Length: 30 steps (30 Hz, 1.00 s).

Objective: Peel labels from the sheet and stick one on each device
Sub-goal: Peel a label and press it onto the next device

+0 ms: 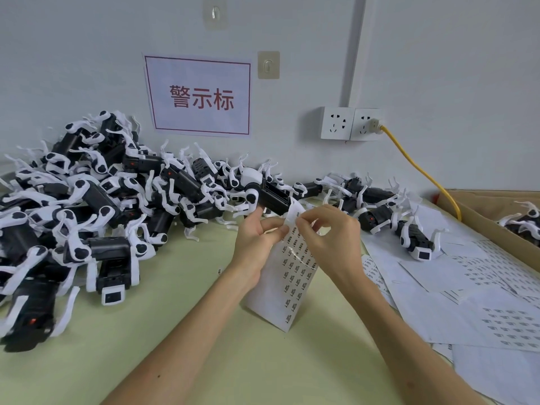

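Left hand (257,238): pinching label sheet (287,276) near top
Right hand (327,232): pinching a label (294,221) at sheet's edge (peel underway, likely)
Remaining: large device pile (87,200), seemingly awaiting labels

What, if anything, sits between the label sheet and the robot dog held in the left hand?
Nothing visible. The right hand pinches at the top of the label sheet, whose upper edge meets the black body of the robot dog held with it by the left hand.
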Each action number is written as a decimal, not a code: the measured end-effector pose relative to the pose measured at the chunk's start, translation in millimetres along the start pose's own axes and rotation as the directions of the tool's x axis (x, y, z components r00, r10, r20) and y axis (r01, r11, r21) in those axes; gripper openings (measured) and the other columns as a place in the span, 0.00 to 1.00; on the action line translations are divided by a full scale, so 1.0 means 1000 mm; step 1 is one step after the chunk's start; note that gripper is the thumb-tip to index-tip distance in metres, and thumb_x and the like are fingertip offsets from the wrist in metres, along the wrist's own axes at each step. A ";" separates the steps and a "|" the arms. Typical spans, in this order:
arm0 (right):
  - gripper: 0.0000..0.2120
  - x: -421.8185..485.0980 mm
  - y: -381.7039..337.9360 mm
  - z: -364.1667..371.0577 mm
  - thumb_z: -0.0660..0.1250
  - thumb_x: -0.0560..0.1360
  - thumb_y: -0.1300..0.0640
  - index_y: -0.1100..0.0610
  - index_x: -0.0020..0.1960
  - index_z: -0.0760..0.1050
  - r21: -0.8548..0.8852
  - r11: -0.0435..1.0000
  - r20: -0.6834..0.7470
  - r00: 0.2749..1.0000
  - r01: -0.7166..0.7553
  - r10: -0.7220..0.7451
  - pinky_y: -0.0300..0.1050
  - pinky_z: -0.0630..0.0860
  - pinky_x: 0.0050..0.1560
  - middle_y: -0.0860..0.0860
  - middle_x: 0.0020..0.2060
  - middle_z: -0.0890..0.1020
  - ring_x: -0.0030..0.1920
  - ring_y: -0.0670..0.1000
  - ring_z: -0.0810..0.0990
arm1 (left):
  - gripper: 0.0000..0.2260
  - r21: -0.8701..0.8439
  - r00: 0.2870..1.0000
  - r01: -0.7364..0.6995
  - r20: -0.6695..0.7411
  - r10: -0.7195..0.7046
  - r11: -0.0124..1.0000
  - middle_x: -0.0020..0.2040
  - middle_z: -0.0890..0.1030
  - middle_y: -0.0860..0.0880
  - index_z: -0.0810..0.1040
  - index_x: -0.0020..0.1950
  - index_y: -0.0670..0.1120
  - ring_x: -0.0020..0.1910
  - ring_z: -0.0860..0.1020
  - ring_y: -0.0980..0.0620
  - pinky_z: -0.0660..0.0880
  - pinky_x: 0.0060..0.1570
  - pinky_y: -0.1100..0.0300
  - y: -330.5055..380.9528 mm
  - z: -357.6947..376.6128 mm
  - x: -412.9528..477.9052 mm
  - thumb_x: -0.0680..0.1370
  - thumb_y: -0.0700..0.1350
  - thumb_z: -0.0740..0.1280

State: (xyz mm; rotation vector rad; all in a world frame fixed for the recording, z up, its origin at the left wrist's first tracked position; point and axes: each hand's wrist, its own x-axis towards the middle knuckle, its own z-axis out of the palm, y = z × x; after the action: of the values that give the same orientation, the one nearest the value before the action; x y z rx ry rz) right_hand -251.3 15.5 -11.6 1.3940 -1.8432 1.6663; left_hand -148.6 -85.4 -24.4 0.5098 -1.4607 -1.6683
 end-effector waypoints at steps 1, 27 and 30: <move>0.07 0.001 0.000 0.000 0.73 0.72 0.65 0.55 0.38 0.83 0.016 1.000 0.007 1.000 -0.023 0.023 0.33 0.74 0.41 0.44 0.36 0.83 0.37 0.46 0.79 | 0.35 0.000 1.000 -0.001 -0.004 0.001 1.000 0.45 0.85 0.50 0.58 0.81 0.38 0.64 0.80 0.43 0.68 0.74 0.48 0.001 0.001 -0.001 0.78 0.33 0.71; 0.19 0.013 -0.004 -0.013 0.63 0.67 0.64 0.50 0.53 0.82 0.406 0.872 0.010 0.955 -0.274 0.296 0.37 0.77 0.47 0.46 0.42 0.84 0.45 0.47 0.82 | 0.19 0.154 0.984 0.032 -0.178 -0.004 0.988 0.43 0.87 0.53 0.74 0.65 0.54 0.45 0.85 0.56 0.83 0.51 0.54 -0.001 -0.005 -0.003 0.78 0.36 0.70; 0.21 0.011 -0.007 -0.013 0.63 0.65 0.64 0.52 0.55 0.82 0.422 0.864 0.054 0.959 -0.276 0.279 0.40 0.78 0.48 0.51 0.42 0.84 0.45 0.48 0.82 | 0.17 0.228 0.961 0.016 -0.272 0.048 0.973 0.40 0.86 0.50 0.76 0.68 0.49 0.43 0.84 0.51 0.81 0.49 0.49 -0.004 -0.008 -0.005 0.79 0.39 0.67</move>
State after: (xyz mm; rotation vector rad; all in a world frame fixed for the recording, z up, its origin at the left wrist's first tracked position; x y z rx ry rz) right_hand -256.1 23.2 4.7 1.3089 -1.8143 2.3325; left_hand -141.3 -86.4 -30.9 0.8212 -1.4489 -1.3583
